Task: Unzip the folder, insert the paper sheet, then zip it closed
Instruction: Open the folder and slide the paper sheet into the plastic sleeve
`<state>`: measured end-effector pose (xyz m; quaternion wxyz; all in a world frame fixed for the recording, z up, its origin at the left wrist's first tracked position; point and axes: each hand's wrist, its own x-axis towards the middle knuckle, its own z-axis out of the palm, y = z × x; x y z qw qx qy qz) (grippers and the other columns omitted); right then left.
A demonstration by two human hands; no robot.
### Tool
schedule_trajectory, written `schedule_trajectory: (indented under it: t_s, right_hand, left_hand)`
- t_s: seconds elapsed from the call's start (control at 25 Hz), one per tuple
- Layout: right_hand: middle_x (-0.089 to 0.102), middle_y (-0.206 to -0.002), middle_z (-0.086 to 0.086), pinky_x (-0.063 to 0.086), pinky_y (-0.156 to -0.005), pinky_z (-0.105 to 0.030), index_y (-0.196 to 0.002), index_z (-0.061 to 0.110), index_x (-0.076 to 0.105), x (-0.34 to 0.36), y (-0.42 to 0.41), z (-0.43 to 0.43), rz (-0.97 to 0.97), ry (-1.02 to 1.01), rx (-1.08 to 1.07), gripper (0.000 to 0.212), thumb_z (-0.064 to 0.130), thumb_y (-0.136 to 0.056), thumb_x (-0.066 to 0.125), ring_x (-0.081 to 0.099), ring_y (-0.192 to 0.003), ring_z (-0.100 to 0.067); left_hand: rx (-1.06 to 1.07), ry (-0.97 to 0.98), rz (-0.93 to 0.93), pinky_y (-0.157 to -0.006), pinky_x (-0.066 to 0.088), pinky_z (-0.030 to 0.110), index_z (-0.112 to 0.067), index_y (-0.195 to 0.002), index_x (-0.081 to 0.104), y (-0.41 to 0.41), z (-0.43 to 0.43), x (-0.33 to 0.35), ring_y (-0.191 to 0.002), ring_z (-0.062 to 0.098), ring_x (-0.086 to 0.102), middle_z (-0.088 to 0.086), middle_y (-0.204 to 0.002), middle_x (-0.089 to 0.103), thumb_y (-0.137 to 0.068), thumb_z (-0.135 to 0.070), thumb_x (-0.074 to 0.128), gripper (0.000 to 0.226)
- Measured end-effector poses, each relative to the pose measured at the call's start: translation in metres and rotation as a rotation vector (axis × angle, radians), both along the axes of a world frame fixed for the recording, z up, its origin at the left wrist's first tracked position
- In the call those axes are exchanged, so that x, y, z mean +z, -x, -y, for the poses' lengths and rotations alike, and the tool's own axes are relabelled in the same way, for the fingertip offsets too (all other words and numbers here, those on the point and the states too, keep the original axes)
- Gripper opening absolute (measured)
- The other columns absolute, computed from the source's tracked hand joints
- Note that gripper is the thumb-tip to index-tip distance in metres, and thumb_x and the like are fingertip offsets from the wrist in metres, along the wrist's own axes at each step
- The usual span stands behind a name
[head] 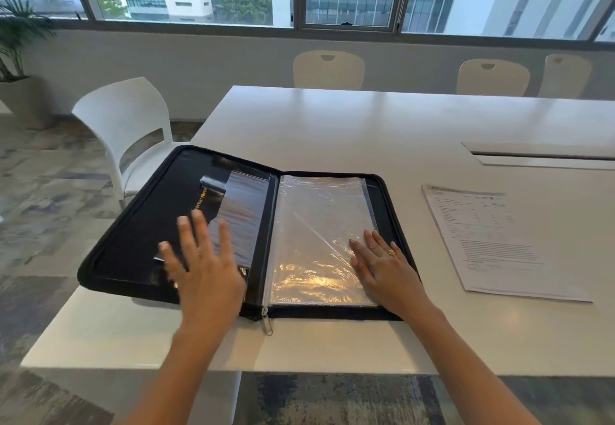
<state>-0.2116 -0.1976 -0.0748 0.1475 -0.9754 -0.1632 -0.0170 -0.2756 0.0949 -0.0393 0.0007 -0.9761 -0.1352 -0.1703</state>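
Folder (133, 241): black zip case, lay fully opened flat at the near left corner of the table (366, 125), its left edge at the table's side edge.
Zipper pull (267, 323): hung loose at the near end of the spine.
Clear sleeves (319, 225): stacked on the right half, glossy and crinkled.
Paper sheet (492, 241): printed page, lay on the table to the right of the folder, apart from it — not yet inserted.
Risk, sleeves: judged slippery; a sheet pushed in carelessly could catch and crease.
Risk, folder: the overhanging left half could tip or slide if leaned on.
Risk, zip: a protruding page corner could jam the teeth at closing.
Left hand (203, 271): over the left half, fingers spread and slack, gripping nothing; blurred, contact uncertain.
Right hand (382, 265): flat on the near right part of the sleeves, fingers extended together, pressing rather than grasping — ring visible.
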Motion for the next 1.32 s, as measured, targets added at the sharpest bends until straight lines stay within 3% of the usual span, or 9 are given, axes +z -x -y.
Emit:
schedule_trajectory:
  t_s: [0.12,0.2,0.64,0.72,0.8,0.88,0.92,1.08,1.32]
  right_hand:
    - [0.010,-0.163,0.001,0.000,-0.121,-0.036,-0.151,0.034,0.018,-0.002,0.000,0.001,0.002,-0.011,0.000,0.052,0.050,-0.102,0.019,-0.004,-0.149,-0.010]
    - [0.009,-0.163,0.001,0.001,-0.122,-0.037,-0.151,0.035,0.018,-0.002,-0.001,0.000,0.003,-0.018,-0.001,0.052,0.051,-0.102,0.019,-0.004,-0.149,-0.011]
    - [0.022,-0.160,0.001,0.010,-0.122,-0.036,-0.148,0.030,0.032,-0.005,-0.001,0.000,0.068,-0.114,-0.066,0.050,0.047,-0.101,0.027,0.010,-0.149,-0.010]
    - [0.037,-0.154,0.000,0.021,-0.119,-0.034,-0.145,0.024,0.040,0.003,-0.002,0.002,0.024,-0.317,-0.098,0.048,0.043,-0.101,0.035,0.027,-0.145,-0.012]
    - [0.059,-0.134,0.002,0.043,-0.106,-0.025,-0.139,0.022,0.048,0.014,-0.004,0.013,0.019,-0.573,-0.123,0.044,0.040,-0.100,0.042,0.054,-0.123,-0.008]
    - [0.062,-0.122,0.011,0.046,-0.091,-0.009,-0.135,0.024,0.052,0.028,-0.009,0.032,0.083,-0.624,-0.156,0.042,0.042,-0.099,0.043,0.057,-0.108,0.003]
    - [0.062,-0.121,0.013,0.043,-0.090,-0.007,-0.134,0.024,0.054,0.033,-0.014,0.047,0.109,-0.615,-0.184,0.042,0.043,-0.098,0.044,0.056,-0.109,0.003]
    - [0.066,-0.127,-0.005,0.045,-0.099,-0.030,-0.127,0.015,0.061,0.042,-0.037,0.122,0.167,-0.495,-0.390,0.036,0.034,-0.096,0.054,0.061,-0.116,-0.021]
    - [0.047,-0.137,-0.022,0.039,-0.100,-0.047,-0.136,0.007,0.042,0.044,-0.077,0.243,-0.063,-0.050,-0.843,0.073,0.059,-0.086,0.054,0.041,-0.127,-0.041]
  left_hand:
    - [-0.241,0.083,-0.168,-0.116,-0.007,0.054,-0.019,-0.153,-0.011,-0.023,0.039,0.000,-0.145,0.031,-0.020,0.011,-0.157,-0.021,-0.096,-0.057,0.007,0.071]
    - [-0.378,0.114,-0.295,-0.115,-0.009,0.049,-0.021,-0.150,-0.018,-0.036,0.060,-0.003,-0.144,0.028,-0.023,0.008,-0.157,-0.024,-0.088,-0.068,-0.001,0.079]
    - [-0.551,0.086,-0.432,-0.116,-0.011,0.054,-0.027,-0.151,-0.017,-0.061,0.096,-0.033,-0.144,0.028,-0.026,0.010,-0.157,-0.027,-0.086,-0.076,0.004,0.083]
    - [-0.536,0.087,-0.450,-0.115,-0.013,0.055,-0.025,-0.150,-0.018,-0.062,0.104,-0.034,-0.142,0.029,-0.030,0.011,-0.156,-0.030,-0.084,-0.078,0.004,0.087]
    - [-0.571,0.087,-0.481,-0.114,-0.016,0.056,-0.025,-0.150,-0.020,-0.063,0.118,-0.033,-0.140,0.028,-0.034,0.010,-0.154,-0.033,-0.082,-0.080,0.003,0.090]
    - [-0.627,0.089,-0.500,-0.113,-0.018,0.057,-0.027,-0.149,-0.022,-0.064,0.139,-0.032,-0.139,0.025,-0.036,0.008,-0.153,-0.035,-0.082,-0.080,0.003,0.089]
    - [-0.644,0.096,-0.504,-0.113,-0.019,0.057,-0.029,-0.148,-0.022,-0.066,0.153,-0.031,-0.139,0.024,-0.036,0.008,-0.153,-0.035,-0.082,-0.080,0.002,0.087]
    - [-0.669,0.184,-0.490,-0.113,-0.017,0.052,-0.026,-0.149,-0.021,-0.076,0.214,-0.028,-0.142,0.022,-0.031,0.006,-0.155,-0.031,-0.086,-0.076,0.006,0.085]
    - [-0.643,0.196,-0.449,-0.118,-0.005,0.046,-0.006,-0.152,-0.008,-0.119,0.313,-0.014,-0.147,0.029,-0.014,0.016,-0.160,-0.014,-0.093,-0.068,0.020,0.089]
